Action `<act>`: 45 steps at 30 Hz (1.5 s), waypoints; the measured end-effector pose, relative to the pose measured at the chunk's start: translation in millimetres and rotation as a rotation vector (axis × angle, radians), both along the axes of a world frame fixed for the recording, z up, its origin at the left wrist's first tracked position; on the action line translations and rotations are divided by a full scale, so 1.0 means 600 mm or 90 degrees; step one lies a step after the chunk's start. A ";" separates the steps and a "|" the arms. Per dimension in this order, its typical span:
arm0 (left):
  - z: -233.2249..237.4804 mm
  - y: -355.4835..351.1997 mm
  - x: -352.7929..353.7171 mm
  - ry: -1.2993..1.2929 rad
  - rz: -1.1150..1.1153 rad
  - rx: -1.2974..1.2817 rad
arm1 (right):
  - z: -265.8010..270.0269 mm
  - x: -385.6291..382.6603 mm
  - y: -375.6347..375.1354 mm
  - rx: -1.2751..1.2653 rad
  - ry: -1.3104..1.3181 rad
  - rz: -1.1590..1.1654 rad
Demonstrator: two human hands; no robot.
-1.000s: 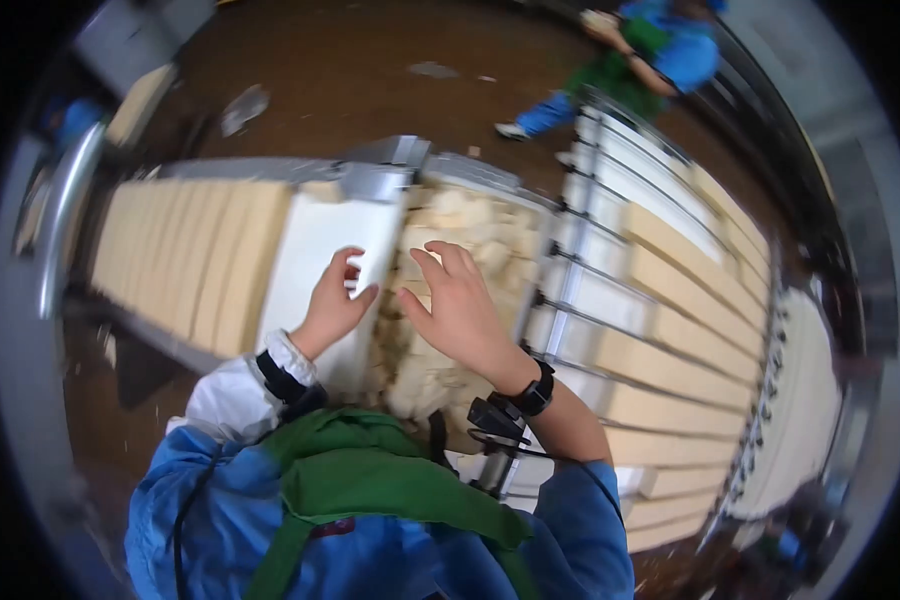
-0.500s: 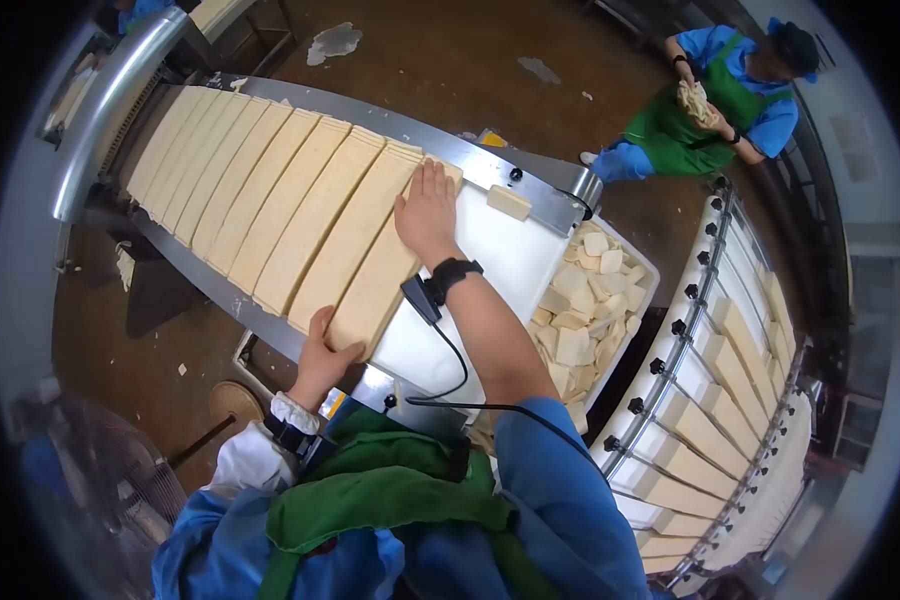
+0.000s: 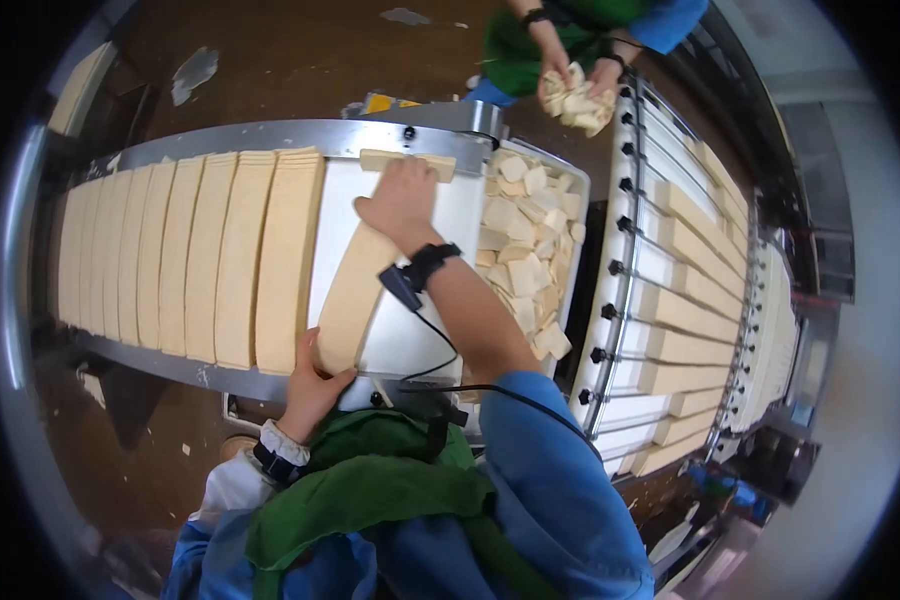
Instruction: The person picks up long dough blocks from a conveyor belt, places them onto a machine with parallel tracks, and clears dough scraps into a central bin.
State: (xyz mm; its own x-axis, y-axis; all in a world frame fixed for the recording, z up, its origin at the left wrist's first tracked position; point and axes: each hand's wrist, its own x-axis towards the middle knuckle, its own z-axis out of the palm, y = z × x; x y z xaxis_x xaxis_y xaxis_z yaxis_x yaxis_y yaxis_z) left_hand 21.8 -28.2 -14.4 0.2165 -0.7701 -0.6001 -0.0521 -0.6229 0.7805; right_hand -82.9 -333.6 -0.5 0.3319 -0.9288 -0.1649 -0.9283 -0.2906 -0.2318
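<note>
A long pale slab of dough (image 3: 355,290), like a stack of thin sheets, lies slanted on the white board (image 3: 410,345). My left hand (image 3: 315,390) grips its near end, thumb and fingers on either side of the corner. At the far end my right hand (image 3: 407,200) is wrapped over the slab, with its fingertips reaching a small pale strip (image 3: 375,160) against the metal rail. The fingers partly hide that strip. To the left, a row of similar dough slabs (image 3: 240,260) stands side by side on the conveyor.
Right of the board is a white bin (image 3: 582,190) of loose dough pieces (image 3: 520,235). Beyond it, a second conveyor (image 3: 620,330) carries more slabs (image 3: 695,310). A co-worker's hands (image 3: 605,75) hold crumpled dough (image 3: 577,100) at the top. A black cable (image 3: 500,390) crosses my right arm.
The end slab has come away from the row and slid right across the board, both hands on it. My view has turned, and the co-worker is nearer the second conveyor.
</note>
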 end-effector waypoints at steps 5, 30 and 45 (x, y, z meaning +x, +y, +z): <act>0.025 -0.050 -0.019 -0.272 -0.222 -0.092 | 0.012 -0.229 0.039 0.010 -0.018 -0.128; 0.223 -0.063 -0.677 -0.052 -0.681 -0.303 | 0.123 -1.186 0.528 0.037 -0.240 -0.343; 0.056 -0.058 -0.949 -0.007 -0.643 -0.209 | 0.152 -1.253 0.535 -0.133 0.091 -0.417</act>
State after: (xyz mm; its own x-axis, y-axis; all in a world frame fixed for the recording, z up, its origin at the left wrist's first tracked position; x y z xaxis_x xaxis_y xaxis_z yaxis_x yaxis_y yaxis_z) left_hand -547.6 -63.0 19.0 -0.6098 -0.7195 -0.3325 -0.4359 -0.0459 0.8988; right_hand -834.5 -12.7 90.4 -0.3180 -0.9473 0.0390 -0.9449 0.3133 -0.0949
